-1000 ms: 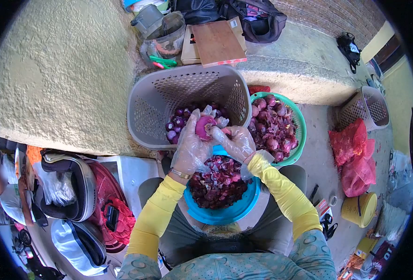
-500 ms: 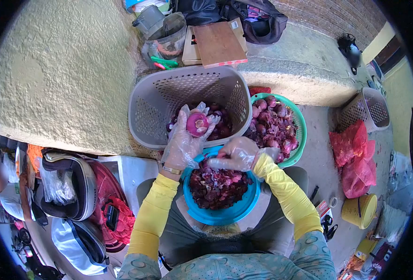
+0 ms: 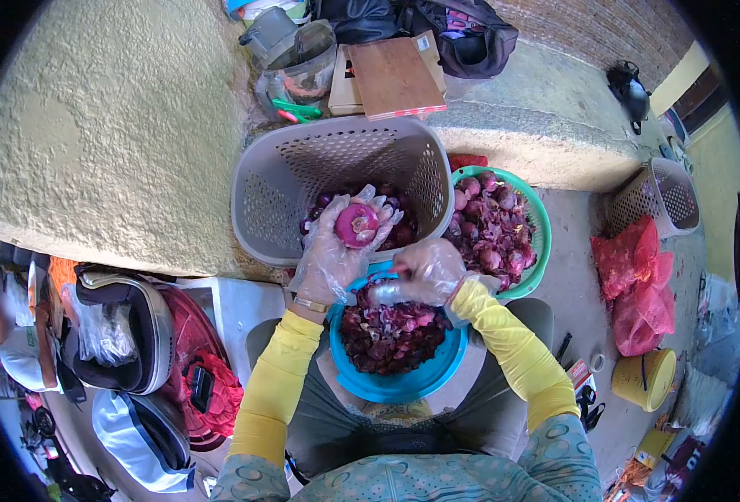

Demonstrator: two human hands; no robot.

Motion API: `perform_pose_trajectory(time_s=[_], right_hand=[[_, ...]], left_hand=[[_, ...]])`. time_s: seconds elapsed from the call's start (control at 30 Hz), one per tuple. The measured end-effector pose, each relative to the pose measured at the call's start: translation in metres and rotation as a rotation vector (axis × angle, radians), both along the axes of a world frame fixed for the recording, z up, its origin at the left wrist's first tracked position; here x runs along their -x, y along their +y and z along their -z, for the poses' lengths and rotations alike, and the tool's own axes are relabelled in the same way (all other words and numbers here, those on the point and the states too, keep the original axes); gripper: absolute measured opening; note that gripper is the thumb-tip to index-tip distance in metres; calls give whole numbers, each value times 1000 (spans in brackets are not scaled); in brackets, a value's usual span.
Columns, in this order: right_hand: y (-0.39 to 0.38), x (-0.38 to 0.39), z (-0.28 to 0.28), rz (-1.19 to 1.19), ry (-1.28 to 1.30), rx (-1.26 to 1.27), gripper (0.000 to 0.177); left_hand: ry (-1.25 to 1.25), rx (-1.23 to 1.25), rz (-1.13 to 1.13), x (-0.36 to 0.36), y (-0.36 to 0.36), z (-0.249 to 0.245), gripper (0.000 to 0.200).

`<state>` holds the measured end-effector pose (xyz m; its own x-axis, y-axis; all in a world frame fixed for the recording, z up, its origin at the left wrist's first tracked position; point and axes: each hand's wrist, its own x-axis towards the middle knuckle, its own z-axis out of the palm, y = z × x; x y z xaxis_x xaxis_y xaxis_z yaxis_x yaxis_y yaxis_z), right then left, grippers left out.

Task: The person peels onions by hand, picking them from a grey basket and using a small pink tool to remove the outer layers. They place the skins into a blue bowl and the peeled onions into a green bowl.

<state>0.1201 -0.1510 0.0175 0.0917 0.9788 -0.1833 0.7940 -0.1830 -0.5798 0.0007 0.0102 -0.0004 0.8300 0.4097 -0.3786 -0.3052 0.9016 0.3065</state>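
My left hand (image 3: 336, 259), in a clear plastic glove, holds up a peeled red onion (image 3: 357, 225) at the front of the grey basket (image 3: 261, 197). Inside that basket lie more purple onions (image 3: 403, 234). My right hand (image 3: 427, 269), gloved too, is closed above the blue basin (image 3: 399, 391). A small red bit shows by its fingers, but what it grips is hidden. Dark red onion skins (image 3: 395, 339) fill much of the basin. To the right, a green basket (image 3: 544, 238) carries unpeeled red onions and loose skins (image 3: 491, 226).
A brown board (image 3: 395, 79) lies on a box behind the grey basket. Red mesh bags (image 3: 642, 293) and a yellow bucket (image 3: 644, 379) are at the right. On the left are a helmet (image 3: 123, 335) and a phone (image 3: 202, 389) on red cloth. A person (image 3: 6, 326) is at the far left.
My left hand still holds the onion and has barely moved. My right hand has turned slightly and stays closed above the basin.
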Motion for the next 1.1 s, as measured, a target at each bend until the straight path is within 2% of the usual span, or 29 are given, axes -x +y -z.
perform_pose_trajectory(time_s=[0.07, 0.1, 0.2, 0.23, 0.43, 0.6, 0.67, 0.73, 0.77, 0.83, 0.87, 0.97, 1.0, 1.07, 1.1], right_hand=[[1, -3, 5, 293, 111, -350, 48], [3, -3, 6, 375, 219, -421, 40], [4, -4, 4, 431, 270, -429, 39], [7, -2, 10, 424, 316, -531, 41], [5, -7, 15, 366, 180, -432, 42], [7, -5, 24, 362, 161, -457, 44], [6, -5, 23, 354, 177, -459, 45], [3, -9, 23, 194, 95, -420, 36], [2, -8, 22, 193, 95, -419, 36], [1, -6, 19, 26, 104, -243, 52], [0, -4, 16, 24, 105, -244, 52], [-1, 2, -4, -196, 25, 177, 63], [-1, 5, 3, -196, 26, 177, 63], [1, 12, 15, -316, -204, 311, 63], [0, 13, 16, -280, -100, 312, 65]], left_hand=[[-75, -19, 14, -2, -1, 14, 30], [-149, -38, 29, -2, -1, 20, 29], [-77, -102, 114, 0, -5, 9, 27], [-75, -101, 115, -1, -8, 6, 27], [-12, -213, 127, 0, -14, 6, 26], [-134, -98, 186, -3, -8, 24, 34], [-85, -75, 171, -3, -9, 22, 37], [-36, -52, 157, -3, -9, 16, 41], [31, -101, 114, -3, -10, 9, 44], [86, -135, 50, -4, -5, 7, 50], [87, -137, 47, -4, -3, 7, 50], [9, -32, 29, 1, 3, 7, 48], [10, -32, 29, 2, 4, 7, 48], [-47, 102, 50, 1, 5, 4, 45], [-46, 103, 49, 2, 7, 6, 45]])
